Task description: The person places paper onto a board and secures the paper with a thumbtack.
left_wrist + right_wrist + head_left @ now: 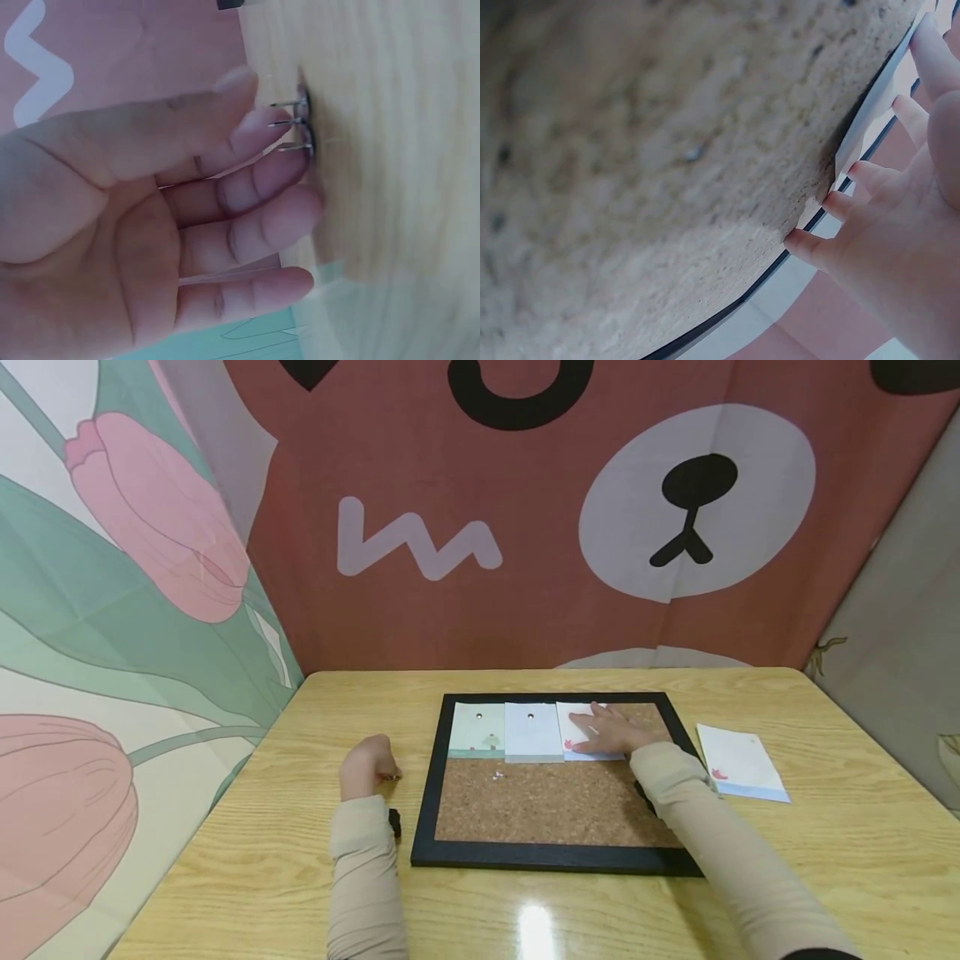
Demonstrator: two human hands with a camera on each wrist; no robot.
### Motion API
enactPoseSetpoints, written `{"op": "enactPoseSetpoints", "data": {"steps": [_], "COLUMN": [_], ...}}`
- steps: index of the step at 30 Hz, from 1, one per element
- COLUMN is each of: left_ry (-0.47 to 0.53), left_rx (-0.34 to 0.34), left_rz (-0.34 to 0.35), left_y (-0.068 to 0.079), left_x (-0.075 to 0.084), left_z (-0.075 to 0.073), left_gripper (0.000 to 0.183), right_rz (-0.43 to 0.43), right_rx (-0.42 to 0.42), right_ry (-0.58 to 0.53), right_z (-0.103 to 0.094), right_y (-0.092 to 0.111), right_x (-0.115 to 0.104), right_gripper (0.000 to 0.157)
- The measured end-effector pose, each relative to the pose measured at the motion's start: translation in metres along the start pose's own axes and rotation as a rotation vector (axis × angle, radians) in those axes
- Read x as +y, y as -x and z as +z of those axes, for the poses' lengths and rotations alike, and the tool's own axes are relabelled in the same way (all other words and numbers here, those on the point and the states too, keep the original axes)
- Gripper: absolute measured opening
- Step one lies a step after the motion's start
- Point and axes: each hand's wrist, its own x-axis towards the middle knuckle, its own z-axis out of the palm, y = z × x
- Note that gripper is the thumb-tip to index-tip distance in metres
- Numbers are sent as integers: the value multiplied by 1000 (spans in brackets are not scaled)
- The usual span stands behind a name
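On the table lies a corkboard (525, 806) in a black frame. My right hand (611, 731) rests with spread fingers on a white note sheet (567, 714) at the board's upper part, partly covering it. To its left, a pale blue note sheet (534, 739) and a pale green note sheet (472, 727) each carry a round tack near the top. Left of the board, my left hand (367, 764) is lowered to the table. In the left wrist view its loosely bent fingertips are beside several thumbtacks (305, 105), points away from the tabletop; whether they touch is unclear.
Another white note sheet (742, 764) with a red figure and blue lower edge lies right of the board. A small shiny patch (498, 775) shows on the cork. Printed cloth (450, 627) hangs behind the wooden table (262, 860).
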Motion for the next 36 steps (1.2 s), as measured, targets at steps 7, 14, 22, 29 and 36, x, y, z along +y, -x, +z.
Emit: {"op": "enactPoseSetpoints", "data": {"steps": [7, 14, 22, 29, 36], "left_ry": [-39, -31, 10, 11, 4], "left_rx": [11, 12, 1, 43, 137], "left_rz": [-18, -23, -1, 2, 18], "left_y": [-2, -2, -2, -2, 2], "left_x": [-2, -3, -3, -2, 1], "left_z": [3, 4, 2, 1, -3], "left_gripper": [14, 14, 13, 5, 13], "right_rz": [3, 9, 3, -4, 2], "right_rx": [-5, -2, -1, 9, 15], "right_ry": [-14, -11, -23, -35, -43], "right_z": [1, 0, -1, -1, 0], "right_y": [1, 2, 3, 4, 3], "right_x": [-1, -1, -1, -2, -2], "right_gripper": [76, 75, 74, 74, 75]}}
